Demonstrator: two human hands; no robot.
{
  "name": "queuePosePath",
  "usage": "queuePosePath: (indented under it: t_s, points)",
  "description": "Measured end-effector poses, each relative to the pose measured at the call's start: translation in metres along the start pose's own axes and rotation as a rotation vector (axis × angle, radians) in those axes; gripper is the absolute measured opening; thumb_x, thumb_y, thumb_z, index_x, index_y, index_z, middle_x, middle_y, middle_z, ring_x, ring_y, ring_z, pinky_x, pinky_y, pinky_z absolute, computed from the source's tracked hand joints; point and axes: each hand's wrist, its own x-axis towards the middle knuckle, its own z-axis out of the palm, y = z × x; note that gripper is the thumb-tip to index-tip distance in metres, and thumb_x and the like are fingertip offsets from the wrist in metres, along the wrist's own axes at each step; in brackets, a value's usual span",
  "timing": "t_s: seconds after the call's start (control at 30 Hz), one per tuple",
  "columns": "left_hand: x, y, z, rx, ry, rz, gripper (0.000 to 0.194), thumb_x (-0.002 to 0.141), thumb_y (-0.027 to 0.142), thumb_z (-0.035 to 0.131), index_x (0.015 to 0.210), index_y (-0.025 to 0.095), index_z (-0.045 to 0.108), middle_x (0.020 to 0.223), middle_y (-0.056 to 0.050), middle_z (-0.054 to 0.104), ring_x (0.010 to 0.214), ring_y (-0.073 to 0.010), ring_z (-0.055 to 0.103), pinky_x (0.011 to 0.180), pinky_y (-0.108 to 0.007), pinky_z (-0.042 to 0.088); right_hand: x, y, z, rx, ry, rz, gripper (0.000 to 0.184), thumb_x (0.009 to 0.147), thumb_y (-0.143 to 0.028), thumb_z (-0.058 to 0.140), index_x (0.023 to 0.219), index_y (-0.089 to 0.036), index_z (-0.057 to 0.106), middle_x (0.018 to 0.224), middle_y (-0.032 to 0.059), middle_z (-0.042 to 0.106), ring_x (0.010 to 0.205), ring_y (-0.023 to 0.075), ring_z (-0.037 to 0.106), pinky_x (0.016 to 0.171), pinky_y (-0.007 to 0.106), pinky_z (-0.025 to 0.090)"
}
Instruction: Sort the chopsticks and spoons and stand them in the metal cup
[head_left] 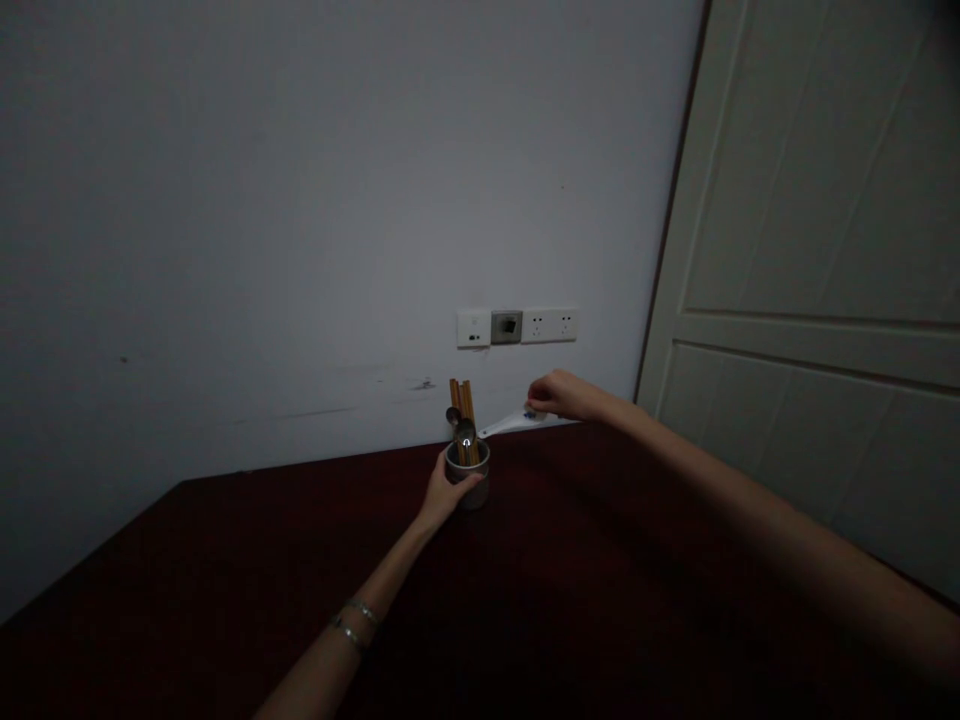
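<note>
My left hand (447, 490) is wrapped round a grey cylindrical utensil holder (474, 494) that stands upright on the dark red tabletop. Several wooden chopsticks (468, 400) and two metal spoons (466, 431) stick up out of the holder. To the right of it, my right hand (556, 394) pinches a white spoon (510, 424) with a blue pattern by its bowl end. The spoon's handle points left, its tip close to the holder's rim; whether the two touch, I cannot tell.
A dark red tabletop (315, 530) runs up to a pale wall (300, 200). Low on the wall is a row of sockets and switches (517, 327). A light panelled door (810, 230) stands at the right, near my right arm.
</note>
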Motion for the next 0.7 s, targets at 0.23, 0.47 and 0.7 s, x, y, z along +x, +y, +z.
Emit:
queuePosePath:
  t_s: [0.23, 0.47, 0.7]
  points:
    - [-0.001, -0.004, 0.0, -0.021, -0.009, 0.028, 0.067, 0.06, 0.029, 0.073, 0.118, 0.017, 0.042, 0.116, -0.011, 0.055, 0.11, -0.0234, 0.05, 0.096, -0.038, 0.036, 0.049, -0.012, -0.007, -0.034, -0.16, 0.012, 0.024, 0.077, -0.027, 0.051, 0.085, -0.01, 0.067, 0.06, 0.0058, 0.065, 0.041, 0.0066, 0.051, 0.043, 0.016, 0.035]
    - [0.0, -0.006, 0.0, -0.036, -0.012, 0.051, 0.066, 0.06, 0.028, 0.074, 0.117, 0.017, 0.042, 0.117, -0.011, 0.055, 0.109, -0.0225, 0.051, 0.096, -0.037, 0.036, 0.075, -0.033, -0.009, -0.316, -0.27, -0.098, 0.023, 0.076, -0.028, 0.056, 0.086, -0.013, 0.07, 0.058, 0.0057, 0.065, 0.048, 0.0101, 0.056, 0.051, 0.019, 0.037]
    - [0.0, -0.007, -0.001, -0.024, -0.015, 0.041, 0.069, 0.06, 0.029, 0.073, 0.119, 0.016, 0.04, 0.118, -0.011, 0.054, 0.11, -0.0229, 0.05, 0.096, -0.038, 0.036, 0.078, -0.064, -0.003, -0.603, -0.18, -0.214, 0.022, 0.073, -0.023, 0.057, 0.087, -0.012, 0.07, 0.082, 0.014, 0.068, 0.074, 0.0193, 0.062, 0.058, 0.023, 0.038]
